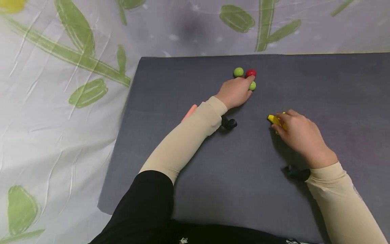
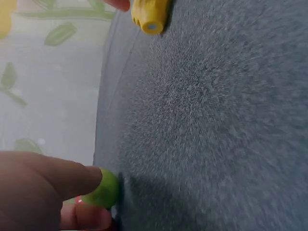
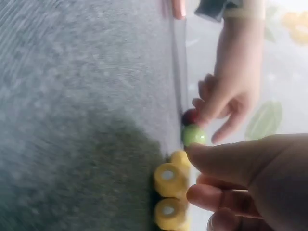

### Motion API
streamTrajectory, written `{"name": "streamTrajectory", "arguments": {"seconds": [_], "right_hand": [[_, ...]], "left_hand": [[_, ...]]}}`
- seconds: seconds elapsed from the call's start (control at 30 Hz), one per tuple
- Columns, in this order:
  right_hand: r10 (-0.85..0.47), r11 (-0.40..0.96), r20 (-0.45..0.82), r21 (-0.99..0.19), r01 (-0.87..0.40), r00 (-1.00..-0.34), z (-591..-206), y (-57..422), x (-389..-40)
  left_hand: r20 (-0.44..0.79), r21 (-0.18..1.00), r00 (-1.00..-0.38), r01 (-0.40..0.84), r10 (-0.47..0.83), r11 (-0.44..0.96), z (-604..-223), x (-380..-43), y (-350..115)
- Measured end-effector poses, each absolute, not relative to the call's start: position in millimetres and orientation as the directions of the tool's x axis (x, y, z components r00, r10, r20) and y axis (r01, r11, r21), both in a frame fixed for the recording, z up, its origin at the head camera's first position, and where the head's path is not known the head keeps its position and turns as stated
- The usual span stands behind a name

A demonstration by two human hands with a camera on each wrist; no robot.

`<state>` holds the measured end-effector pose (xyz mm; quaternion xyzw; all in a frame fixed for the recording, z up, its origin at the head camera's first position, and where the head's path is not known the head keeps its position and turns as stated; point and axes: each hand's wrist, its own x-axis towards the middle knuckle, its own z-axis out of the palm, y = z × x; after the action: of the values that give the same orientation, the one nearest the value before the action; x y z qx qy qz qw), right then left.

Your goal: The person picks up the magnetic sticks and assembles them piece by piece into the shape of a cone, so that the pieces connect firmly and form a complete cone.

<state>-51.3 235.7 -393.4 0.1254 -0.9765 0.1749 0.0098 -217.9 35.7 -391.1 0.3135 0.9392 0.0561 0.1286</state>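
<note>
Near the far edge of the mat, my left hand (image 1: 235, 91) is at a group of glossy balls. Its thumb and a finger pinch the nearer green ball (image 1: 252, 85). Beside it lie a red ball (image 1: 251, 73) and another green ball (image 1: 238, 72); a bit of red shows under the fingers. Farther right, my right hand (image 1: 301, 134) pinches yellow rods (image 1: 275, 120) between thumb and fingers, close to the mat. In the right wrist view these yellow rods (image 3: 168, 179) show round ends with silver discs. My fingers hide part of them.
An orange stick (image 1: 189, 113) lies partly hidden beneath my left forearm. Dark wrist cameras, one at the left wrist (image 1: 229, 123) and one at the right (image 1: 296, 173), hang low over the grey mat (image 1: 213, 189). A leaf-patterned white cloth (image 1: 61, 135) surrounds the mat.
</note>
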Motion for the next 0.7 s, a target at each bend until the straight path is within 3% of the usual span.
{"name": "streamTrajectory", "arguments": {"seconds": [0.3,0.7], "right_hand": [[-0.226,0.896,0.106,-0.367,-0.249,-0.968,-400.9,221.3,-50.8],[-0.241,0.864,0.010,-0.454,-0.219,-0.970,-405.5,206.5,-53.3]], "left_hand": [[-0.193,0.197,-0.799,0.537,0.570,0.820,-396.5,-208.5,32.2],[-0.154,0.492,-0.767,0.488,0.623,0.721,-407.5,-137.7,-1.8]]}}
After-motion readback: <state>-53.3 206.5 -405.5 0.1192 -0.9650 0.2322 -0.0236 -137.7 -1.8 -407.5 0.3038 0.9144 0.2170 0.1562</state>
